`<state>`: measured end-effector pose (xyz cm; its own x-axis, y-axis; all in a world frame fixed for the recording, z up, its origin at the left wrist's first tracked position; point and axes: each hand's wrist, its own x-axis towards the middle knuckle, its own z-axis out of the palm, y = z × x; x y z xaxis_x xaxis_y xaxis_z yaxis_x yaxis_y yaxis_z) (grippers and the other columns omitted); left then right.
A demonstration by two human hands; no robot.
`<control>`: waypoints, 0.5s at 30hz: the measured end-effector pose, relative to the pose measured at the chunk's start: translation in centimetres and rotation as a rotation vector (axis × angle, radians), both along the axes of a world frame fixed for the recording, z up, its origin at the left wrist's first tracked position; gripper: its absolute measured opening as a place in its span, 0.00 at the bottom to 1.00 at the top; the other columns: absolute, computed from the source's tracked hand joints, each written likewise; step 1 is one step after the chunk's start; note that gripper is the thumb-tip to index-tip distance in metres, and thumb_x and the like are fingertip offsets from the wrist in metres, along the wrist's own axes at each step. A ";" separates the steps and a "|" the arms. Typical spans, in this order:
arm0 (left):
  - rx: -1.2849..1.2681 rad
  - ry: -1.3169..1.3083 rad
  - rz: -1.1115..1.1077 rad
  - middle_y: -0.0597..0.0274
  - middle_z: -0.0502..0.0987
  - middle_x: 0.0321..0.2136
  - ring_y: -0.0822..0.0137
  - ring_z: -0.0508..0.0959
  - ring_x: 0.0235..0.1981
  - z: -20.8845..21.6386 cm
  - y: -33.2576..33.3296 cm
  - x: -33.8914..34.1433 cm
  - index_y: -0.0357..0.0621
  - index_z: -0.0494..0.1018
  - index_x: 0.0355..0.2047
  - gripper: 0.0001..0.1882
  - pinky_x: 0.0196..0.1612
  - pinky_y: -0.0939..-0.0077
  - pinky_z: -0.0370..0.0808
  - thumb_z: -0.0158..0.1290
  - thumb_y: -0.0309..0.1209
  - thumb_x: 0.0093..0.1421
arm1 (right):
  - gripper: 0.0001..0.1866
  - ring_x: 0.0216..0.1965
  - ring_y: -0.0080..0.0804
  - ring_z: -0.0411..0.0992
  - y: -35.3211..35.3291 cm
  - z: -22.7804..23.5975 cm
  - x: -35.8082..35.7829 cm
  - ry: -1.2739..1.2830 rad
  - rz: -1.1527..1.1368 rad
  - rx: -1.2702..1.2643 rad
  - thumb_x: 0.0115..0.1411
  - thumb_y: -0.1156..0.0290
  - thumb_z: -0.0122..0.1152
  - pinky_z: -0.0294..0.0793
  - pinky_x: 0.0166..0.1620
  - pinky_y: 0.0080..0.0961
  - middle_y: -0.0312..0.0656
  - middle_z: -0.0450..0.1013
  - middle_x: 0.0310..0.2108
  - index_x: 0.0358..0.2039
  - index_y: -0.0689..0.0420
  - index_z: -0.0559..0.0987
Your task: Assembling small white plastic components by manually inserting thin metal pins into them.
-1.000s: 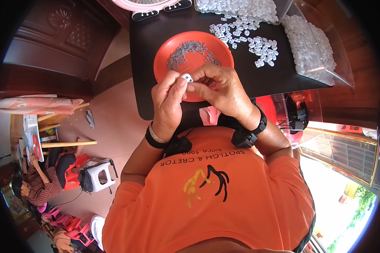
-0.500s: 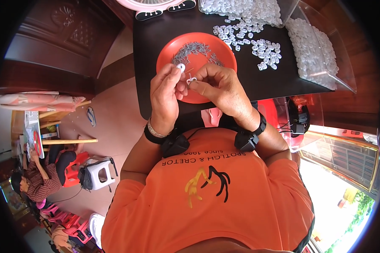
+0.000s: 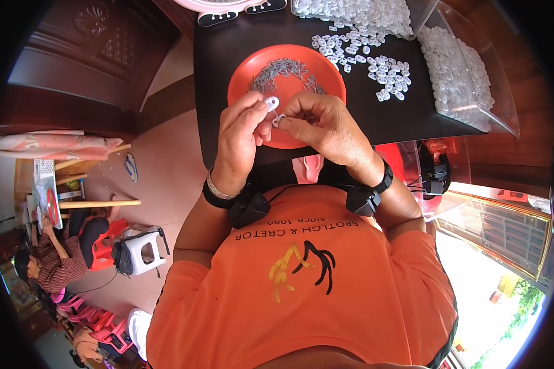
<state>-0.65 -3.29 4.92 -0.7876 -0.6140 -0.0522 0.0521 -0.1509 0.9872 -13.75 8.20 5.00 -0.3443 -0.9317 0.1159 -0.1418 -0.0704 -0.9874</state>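
White on red: pinching an oval piece [image 3: 271, 103] in the left hand [image 3: 239, 132], slanted away and rightward along its long axis, just beyond and left of a second piece [image 3: 277, 122] pinched in the right hand [image 3: 329, 127], over the plate [image 3: 240, 77].

A head-worn fisheye camera looks steeply down past the orange shirt [image 3: 301, 270]. It faces the left hand [image 3: 240, 136], right hand [image 3: 330, 128] and desk [image 3: 406, 114] from nearby.

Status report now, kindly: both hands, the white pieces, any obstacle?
Left hand pinching white oval piece. Right hand pinching second white piece. Both pieces over red plate. No obstacle seen.
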 end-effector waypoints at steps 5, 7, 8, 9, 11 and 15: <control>-0.038 -0.006 -0.022 0.66 0.66 0.18 0.78 0.65 0.18 0.0 0.1 0.1 0.36 0.68 0.29 0.13 0.20 0.86 0.58 0.42 0.34 0.61 | 0.04 0.24 0.11 0.62 0.2 0.6 0.0 -0.017 0.037 0.107 0.56 0.77 0.60 0.63 0.26 0.11 0.28 0.68 0.22 0.27 0.63 0.75; -0.043 -0.003 -0.029 0.66 0.66 0.17 0.78 0.65 0.18 -0.1 0.1 0.1 0.36 0.68 0.29 0.13 0.20 0.86 0.58 0.42 0.34 0.61 | 0.04 0.24 0.11 0.62 0.2 0.5 0.0 -0.017 0.036 0.112 0.56 0.77 0.60 0.63 0.26 0.11 0.28 0.68 0.22 0.27 0.63 0.75; -0.056 0.010 -0.027 0.66 0.66 0.17 0.78 0.65 0.18 0.0 0.1 0.0 0.36 0.68 0.28 0.13 0.20 0.85 0.58 0.42 0.34 0.61 | 0.04 0.24 0.11 0.62 0.2 0.5 0.0 -0.017 0.036 0.116 0.56 0.77 0.60 0.63 0.26 0.11 0.28 0.68 0.22 0.27 0.63 0.75; -0.069 0.022 -0.025 0.66 0.66 0.17 0.78 0.65 0.17 0.0 0.1 0.0 0.36 0.68 0.27 0.13 0.20 0.85 0.58 0.42 0.34 0.61 | 0.04 0.24 0.11 0.62 0.2 0.4 0.0 -0.017 0.036 0.117 0.56 0.77 0.60 0.63 0.26 0.11 0.28 0.68 0.22 0.27 0.63 0.75; -0.108 0.019 -0.016 0.66 0.65 0.17 0.78 0.65 0.17 -0.1 0.1 0.0 0.36 0.68 0.27 0.13 0.20 0.85 0.58 0.43 0.34 0.60 | 0.06 0.21 0.13 0.65 0.2 0.3 0.0 -0.005 0.015 0.073 0.54 0.73 0.60 0.64 0.23 0.14 0.31 0.70 0.19 0.26 0.63 0.76; -0.144 0.011 -0.006 0.67 0.65 0.16 0.78 0.64 0.17 -0.1 0.0 0.0 0.36 0.68 0.25 0.13 0.20 0.85 0.58 0.43 0.33 0.60 | 0.06 0.21 0.13 0.65 0.2 0.3 0.0 -0.005 0.013 0.064 0.54 0.73 0.60 0.65 0.24 0.14 0.31 0.70 0.19 0.27 0.63 0.76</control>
<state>-0.67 -3.24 4.78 -0.7916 -0.6095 0.0443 0.0622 -0.0083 0.9980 -13.79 8.42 5.25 -0.3328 -0.9415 0.0538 -0.1364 -0.0084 -0.9906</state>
